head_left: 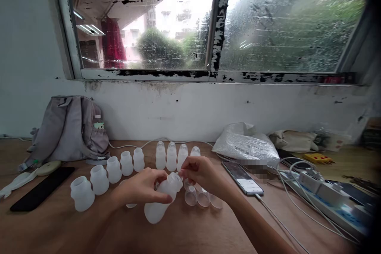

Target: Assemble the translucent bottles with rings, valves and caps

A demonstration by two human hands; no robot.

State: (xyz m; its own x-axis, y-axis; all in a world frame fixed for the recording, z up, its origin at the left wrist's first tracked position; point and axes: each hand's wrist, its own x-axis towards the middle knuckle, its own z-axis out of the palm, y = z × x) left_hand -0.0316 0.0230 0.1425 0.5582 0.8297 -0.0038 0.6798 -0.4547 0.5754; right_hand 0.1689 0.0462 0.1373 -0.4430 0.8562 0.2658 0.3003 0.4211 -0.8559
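Evidently, the left hand (146, 187) is wrapped partway round a frosted waisted bottle (157, 208) at the lower centre of the frame, thumb across its near side. The bottle tilts, its narrower top leaning up and rightward. At that top, the right hand (198, 171) has thumb and forefinger drawn into a pinch (what they grip, if anything, is too small to tell), the other fingers curled.

Left of centre, five open-mouthed frosted bottles (100, 180) stand in a slanting row; just above the hands, four bottles with clear domed caps (172, 158) stand side by side. Loose clear cups (203, 197) sit below the right wrist. Farther right lies a smartphone (243, 177) with a cable plugged in; a grey backpack (71, 127) leans at middle left.
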